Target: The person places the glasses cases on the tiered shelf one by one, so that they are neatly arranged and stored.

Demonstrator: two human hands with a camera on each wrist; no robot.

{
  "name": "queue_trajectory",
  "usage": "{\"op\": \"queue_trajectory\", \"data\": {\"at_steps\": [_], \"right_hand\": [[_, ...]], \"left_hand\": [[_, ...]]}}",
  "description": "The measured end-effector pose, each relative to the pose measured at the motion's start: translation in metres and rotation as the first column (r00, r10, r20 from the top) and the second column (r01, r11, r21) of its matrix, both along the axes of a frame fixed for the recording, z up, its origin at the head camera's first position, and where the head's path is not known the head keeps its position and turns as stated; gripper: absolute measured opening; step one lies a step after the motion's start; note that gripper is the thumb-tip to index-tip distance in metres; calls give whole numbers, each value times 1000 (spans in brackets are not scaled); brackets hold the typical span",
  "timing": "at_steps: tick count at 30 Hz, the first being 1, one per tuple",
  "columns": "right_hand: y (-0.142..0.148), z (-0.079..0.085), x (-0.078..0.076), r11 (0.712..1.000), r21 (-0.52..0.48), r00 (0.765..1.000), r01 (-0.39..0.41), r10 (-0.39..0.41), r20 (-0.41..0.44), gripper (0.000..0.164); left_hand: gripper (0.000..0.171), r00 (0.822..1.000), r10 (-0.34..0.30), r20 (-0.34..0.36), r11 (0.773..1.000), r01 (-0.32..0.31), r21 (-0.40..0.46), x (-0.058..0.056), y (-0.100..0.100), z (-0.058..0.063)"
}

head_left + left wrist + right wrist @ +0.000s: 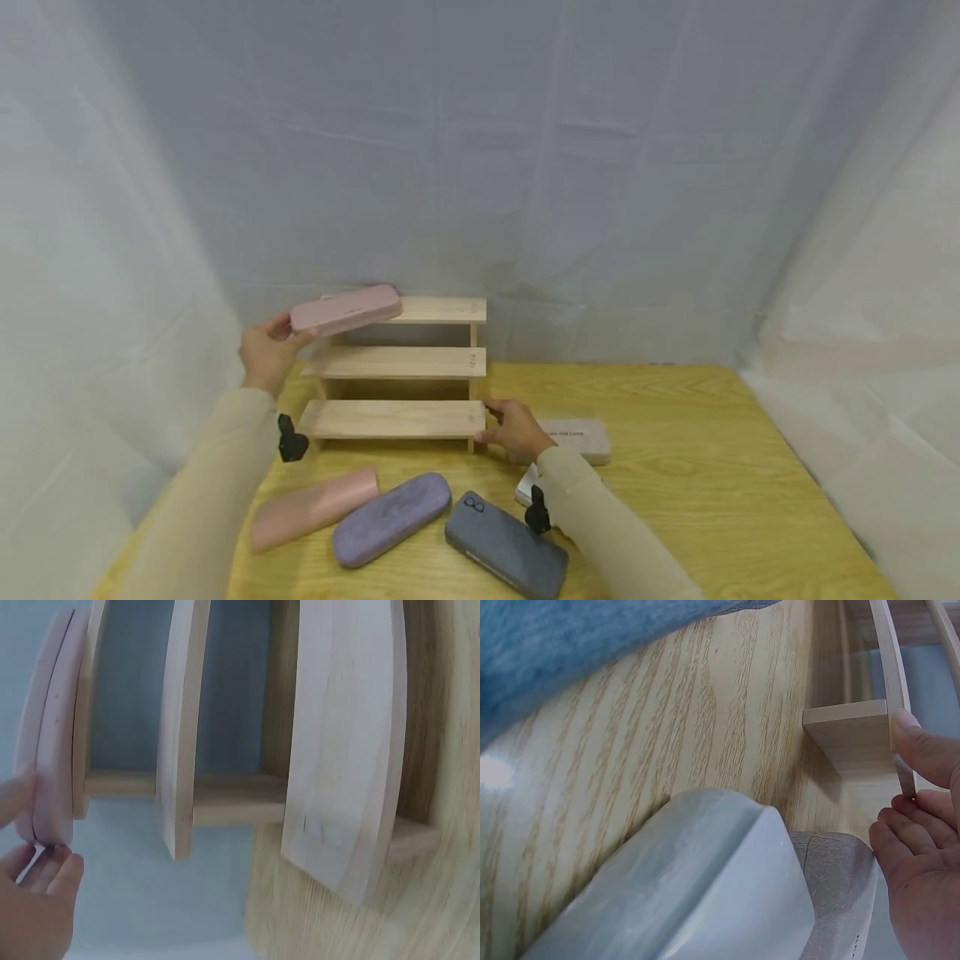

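A pink glasses case (347, 308) lies slantwise at the left end of the top shelf of a three-tier wooden rack (393, 419). My left hand (266, 354) grips its left end, thumb at the front. In the left wrist view the closed pink case (58, 735) lies along the top board. At the rack's lower right corner, my right hand (517, 429) pinches the end of the bottom shelf. The right wrist view has the thumb on one face of that board (901, 761) and the curled fingers at its other side.
In front of the rack lie a salmon case (315, 507), a purple case (392, 518) and a dark grey-blue case (506, 546). Right of it are a beige case (592, 440) and a white case (527, 486), both partly hidden by my right arm. Pale sheeting (480, 167) hangs behind.
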State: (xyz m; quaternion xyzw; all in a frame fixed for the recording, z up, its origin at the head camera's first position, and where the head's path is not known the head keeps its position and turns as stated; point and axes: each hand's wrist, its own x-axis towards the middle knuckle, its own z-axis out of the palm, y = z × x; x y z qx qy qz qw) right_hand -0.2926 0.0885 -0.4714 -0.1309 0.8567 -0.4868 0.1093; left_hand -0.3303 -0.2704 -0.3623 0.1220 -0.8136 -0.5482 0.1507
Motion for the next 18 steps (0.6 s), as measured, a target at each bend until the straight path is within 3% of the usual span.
{"op": "queue_trajectory", "data": {"at_steps": [7,13,18], "right_hand": [[-2,4,4,1000,-19,999,11,-10,34,71],[-4,6,7,999,-31,999,14,-13,47,70],[-5,4,5,1000,-21,999,19,-19,33,70]], "left_hand": [[58,985,170,-19,982,-168,84,-4,12,-5],[53,951,309,17,929,-305,210,-8,23,-5],[48,922,387,20,886,-377,270,-14,29,-7]]}}
